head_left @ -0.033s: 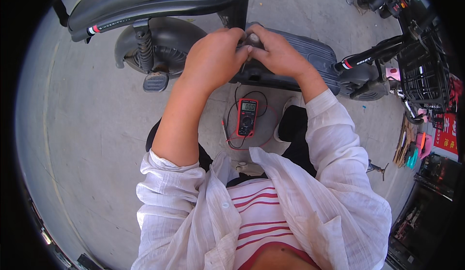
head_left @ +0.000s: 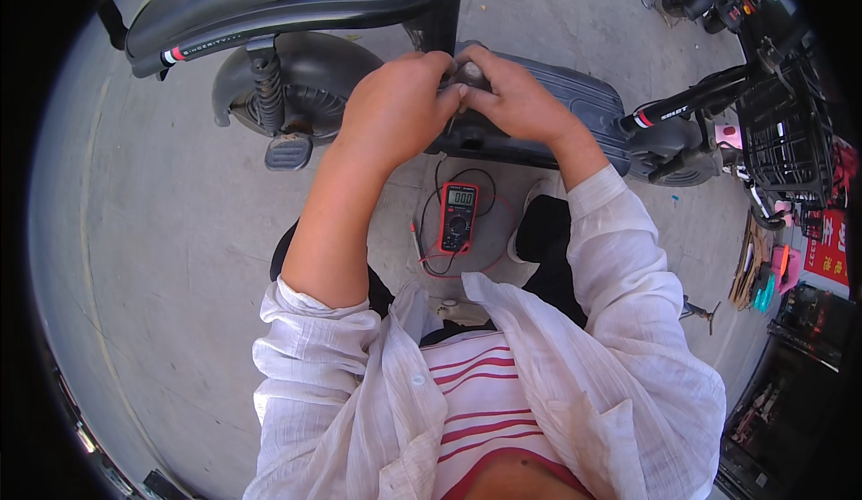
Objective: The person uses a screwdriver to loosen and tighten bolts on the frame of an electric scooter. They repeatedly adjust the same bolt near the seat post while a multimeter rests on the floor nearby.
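Note:
My left hand (head_left: 400, 100) and my right hand (head_left: 516, 96) meet over the deck of a black electric scooter. Both have curled fingers, with the thumbs nearly touching. Between them is a small dark part with a greyish rounded spot (head_left: 470, 72); my fingers cover most of it, so its kind cannot be made out. The scooter's ribbed footboard (head_left: 579, 90) runs off to the right of my hands. Below them, on the ground between my feet, lies a red and black digital multimeter (head_left: 459, 217) with its display lit. Its test leads (head_left: 437, 267) curl loosely around it.
The scooter's seat (head_left: 224, 2), rear wheel (head_left: 310, 69) and pedal (head_left: 288, 153) are at the upper left. A second vehicle with a black wire basket (head_left: 786, 145) stands at the right. Near it are a pink item (head_left: 787, 269) and a red sign (head_left: 828, 244).

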`<state>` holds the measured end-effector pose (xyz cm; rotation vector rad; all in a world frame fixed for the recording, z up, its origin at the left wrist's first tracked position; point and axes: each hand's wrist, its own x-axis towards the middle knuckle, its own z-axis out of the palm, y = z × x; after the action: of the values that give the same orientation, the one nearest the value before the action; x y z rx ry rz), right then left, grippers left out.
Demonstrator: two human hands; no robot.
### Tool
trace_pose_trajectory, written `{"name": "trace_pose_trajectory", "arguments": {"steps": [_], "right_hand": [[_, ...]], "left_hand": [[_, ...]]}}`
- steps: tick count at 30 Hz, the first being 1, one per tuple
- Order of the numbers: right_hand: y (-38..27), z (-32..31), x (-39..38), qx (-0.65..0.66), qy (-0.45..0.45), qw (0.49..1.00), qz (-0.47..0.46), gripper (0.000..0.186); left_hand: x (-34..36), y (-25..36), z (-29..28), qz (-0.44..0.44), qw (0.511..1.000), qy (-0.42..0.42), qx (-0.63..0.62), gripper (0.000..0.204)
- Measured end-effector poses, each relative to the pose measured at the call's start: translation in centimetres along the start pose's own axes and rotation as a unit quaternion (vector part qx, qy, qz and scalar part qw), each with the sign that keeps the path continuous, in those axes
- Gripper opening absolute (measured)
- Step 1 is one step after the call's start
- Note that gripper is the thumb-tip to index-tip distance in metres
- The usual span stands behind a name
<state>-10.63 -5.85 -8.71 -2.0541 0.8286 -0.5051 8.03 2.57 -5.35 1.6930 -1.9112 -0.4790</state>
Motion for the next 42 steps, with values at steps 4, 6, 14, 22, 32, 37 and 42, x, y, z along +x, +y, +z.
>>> {"name": "trace_pose_trajectory", "arguments": {"steps": [4,6,14,22,32,37,42], "right_hand": [[1.0,0.3,-0.3,-0.138,0.080,0.986,-0.036,0.034],[0.3,0.5,-0.4,-0.241,0.103,0.965,-0.010,0.036],[-0.9,0.0,-0.3,-0.269,0.095,0.958,0.014,0.036],[-0.2,-0.8,-0.1,-0.206,0.042,0.978,-0.014,0.038],[-1.8,-0.3,0.0,-0.266,0.044,0.962,0.052,0.037],[0.2,-0.8,0.0,-0.236,0.050,0.970,-0.011,0.036],[-1.0,-0.5,-0.2,-0.269,0.061,0.960,0.052,0.036]], "left_hand": [[0.2,0.3,0.1,0.000,1.000,0.000,-0.002,0.031],[0.2,0.1,0.3,0.002,1.000,0.004,-0.007,0.030],[0.1,0.1,0.1,-0.003,1.000,-0.005,-0.004,0.030],[0.0,-0.1,0.2,0.000,1.000,0.006,0.003,0.031],[0.0,0.0,0.1,-0.005,1.000,-0.008,-0.002,0.031],[-0.1,-0.1,0.2,0.002,1.000,0.008,-0.002,0.031],[0.0,0.0,0.1,-0.003,1.000,-0.006,-0.002,0.033]]}}
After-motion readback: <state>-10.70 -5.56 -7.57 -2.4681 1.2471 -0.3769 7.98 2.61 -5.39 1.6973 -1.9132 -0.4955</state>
